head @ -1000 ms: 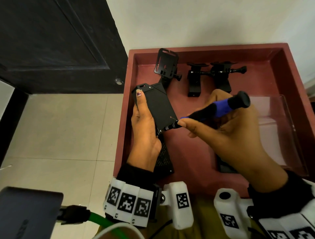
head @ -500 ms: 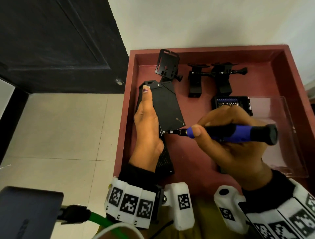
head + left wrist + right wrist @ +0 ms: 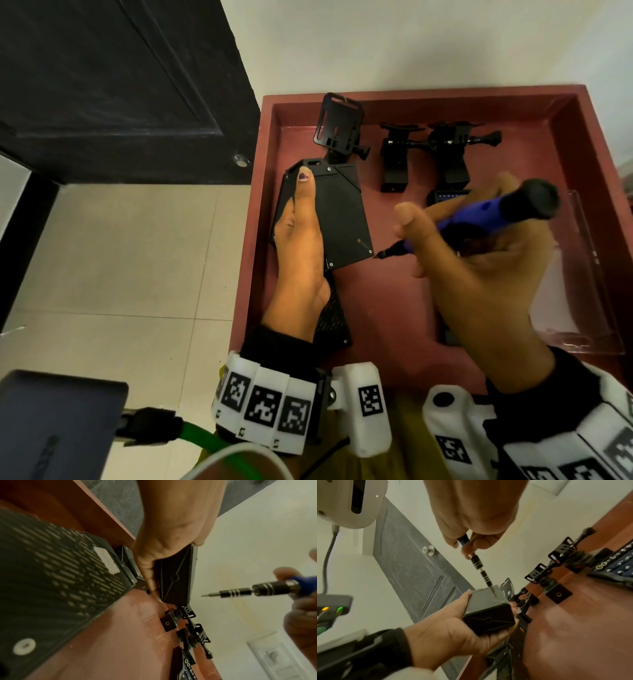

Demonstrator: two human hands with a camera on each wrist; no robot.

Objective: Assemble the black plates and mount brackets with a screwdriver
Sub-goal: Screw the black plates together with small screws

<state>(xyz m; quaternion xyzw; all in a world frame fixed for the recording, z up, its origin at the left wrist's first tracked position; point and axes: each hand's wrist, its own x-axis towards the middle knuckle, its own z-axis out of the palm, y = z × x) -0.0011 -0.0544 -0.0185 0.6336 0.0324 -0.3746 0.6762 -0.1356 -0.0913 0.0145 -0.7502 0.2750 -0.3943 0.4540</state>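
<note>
A black plate assembly (image 3: 337,219) is held at centre-left of the head view by the left hand (image 3: 301,250), thumb laid along its face and fingers wrapped round its underside, above the red tray (image 3: 404,308). A blue-handled screwdriver (image 3: 479,219) is gripped in the curled fingers of the right hand (image 3: 479,274); its tip is seen just beside the plate's lower right corner, contact not determinable. Two mount brackets (image 3: 442,154) are noted at the upper centre of the tray, another bracket (image 3: 339,128) just above the plate. A perforated plate (image 3: 56,577) lies under the left wrist.
</note>
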